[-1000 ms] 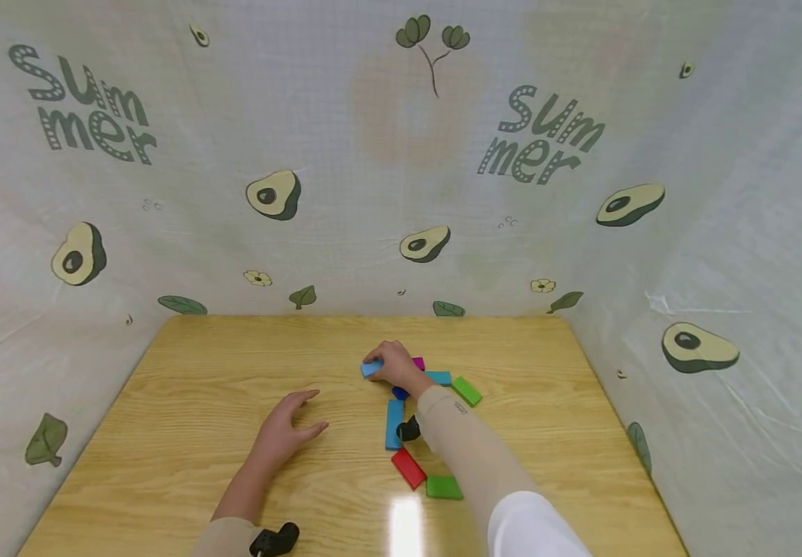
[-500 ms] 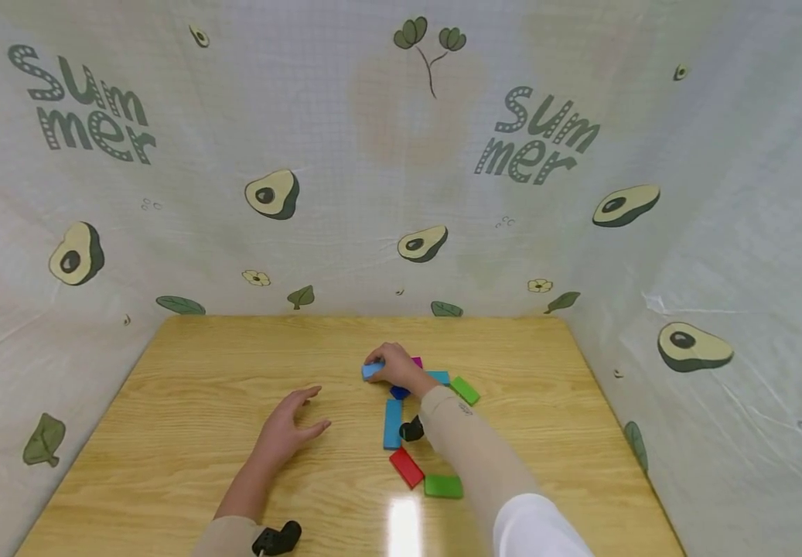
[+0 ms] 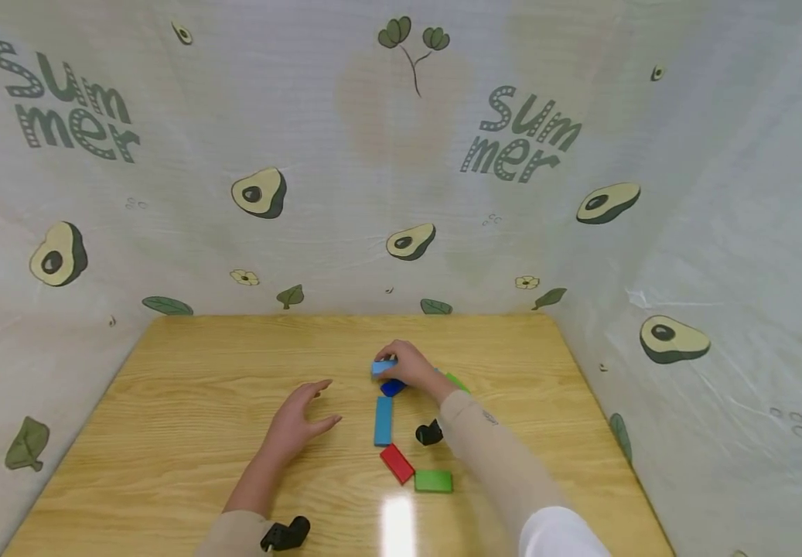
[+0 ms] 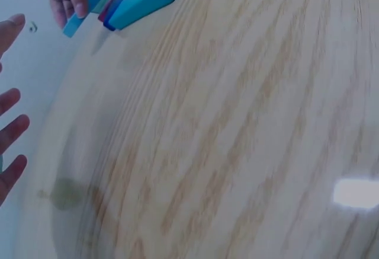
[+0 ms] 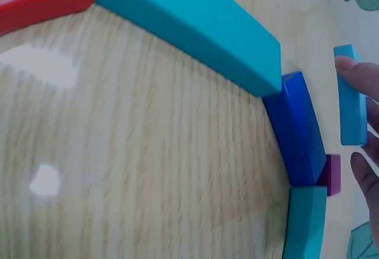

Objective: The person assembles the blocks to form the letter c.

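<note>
My right hand (image 3: 411, 367) pinches a light blue block (image 3: 383, 368) between thumb and fingers, close over the far end of a row of blocks. Just in front of it lies a dark blue block (image 5: 296, 130); a small purple block (image 5: 333, 175) sits beside that one in the right wrist view, hidden by the hand in the head view. A teal block (image 5: 305, 220) continues the row. My left hand (image 3: 296, 422) holds nothing, its fingers spread apart from the thumb, left of the row.
Nearer along the curved row are a long blue block (image 3: 383, 422), a red block (image 3: 397, 463) and a green block (image 3: 433, 481). Another green block (image 3: 457, 381) shows partly behind my right arm. The wooden table (image 3: 185, 402) ends at a printed cloth (image 3: 331, 255).
My right hand has shifted to the right with the light blue block, now behind the dark blue block and covering the purple one. The head view has turned slightly right.
</note>
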